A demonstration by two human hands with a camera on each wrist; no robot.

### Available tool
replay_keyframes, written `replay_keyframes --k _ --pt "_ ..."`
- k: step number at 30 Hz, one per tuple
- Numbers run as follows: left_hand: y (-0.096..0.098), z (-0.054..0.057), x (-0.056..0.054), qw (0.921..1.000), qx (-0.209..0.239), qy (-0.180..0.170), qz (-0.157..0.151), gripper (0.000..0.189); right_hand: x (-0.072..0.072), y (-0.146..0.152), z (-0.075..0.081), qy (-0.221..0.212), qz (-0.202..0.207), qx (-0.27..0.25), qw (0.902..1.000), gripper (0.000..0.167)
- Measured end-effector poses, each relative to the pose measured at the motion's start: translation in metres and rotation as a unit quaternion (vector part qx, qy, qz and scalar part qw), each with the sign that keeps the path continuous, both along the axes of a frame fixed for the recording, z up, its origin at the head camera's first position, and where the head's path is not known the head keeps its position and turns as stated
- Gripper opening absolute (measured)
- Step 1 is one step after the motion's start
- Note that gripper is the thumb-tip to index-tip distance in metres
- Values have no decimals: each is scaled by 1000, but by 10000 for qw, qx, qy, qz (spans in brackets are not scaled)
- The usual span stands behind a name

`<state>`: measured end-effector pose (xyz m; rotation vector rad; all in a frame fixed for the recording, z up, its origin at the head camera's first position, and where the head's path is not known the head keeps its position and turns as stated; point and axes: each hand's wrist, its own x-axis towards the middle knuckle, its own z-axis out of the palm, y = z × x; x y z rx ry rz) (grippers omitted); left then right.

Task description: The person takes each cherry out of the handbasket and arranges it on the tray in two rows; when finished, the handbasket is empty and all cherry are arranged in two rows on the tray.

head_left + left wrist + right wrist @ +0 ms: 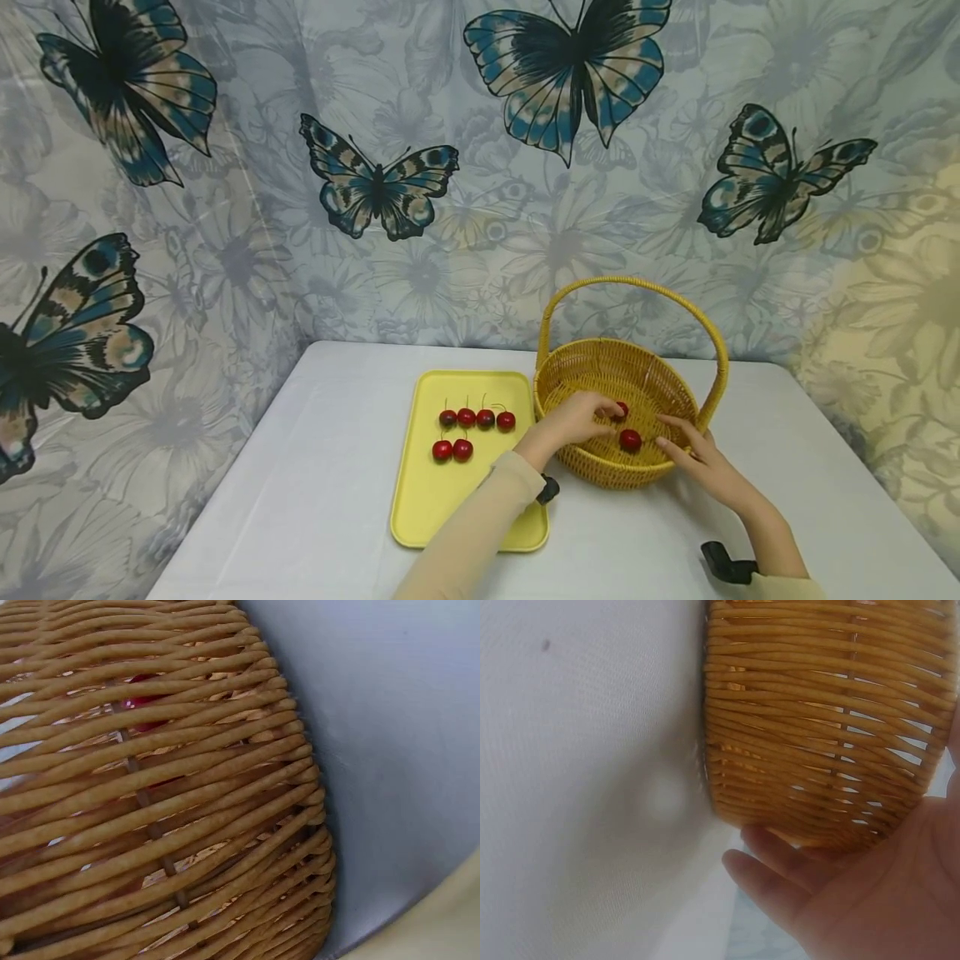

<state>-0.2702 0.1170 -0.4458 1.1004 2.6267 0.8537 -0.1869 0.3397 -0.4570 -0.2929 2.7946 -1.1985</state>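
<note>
My left hand [577,419] reaches over the near left rim into a yellow wicker basket [600,472], thumb and forefinger spread apart. One cherry [622,409] shows right at its fingertips, partly covered by them. Closer to the near side, a second cherry [630,441] lies on the basket floor. At the right rim, my right hand [708,471] holds the basket, thumb and forefinger inside, other fingers [769,889] along the outer wall. In the left wrist view, the weave [187,772] hides the left hand's fingertips, and a red cherry [146,697] shows through the gaps.
Left of the basket lies a yellow tray [442,517] with several stemmed cherries in two rows. The basket's tall handle [633,282] arches over it. A white table [300,483] carries everything, with a butterfly-print cloth [420,292] behind.
</note>
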Motion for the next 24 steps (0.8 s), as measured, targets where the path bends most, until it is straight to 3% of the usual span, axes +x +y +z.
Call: replay_keyframes --k 10,24 --pt "14 -2 -16 9999 -87 81 2 33 0 6 -3 -22 -17 -48 10000 53" --pt "24 -11 -29 9969 -765 -154 -68 46 -1 -2 1 37 78 -103 9999 51"
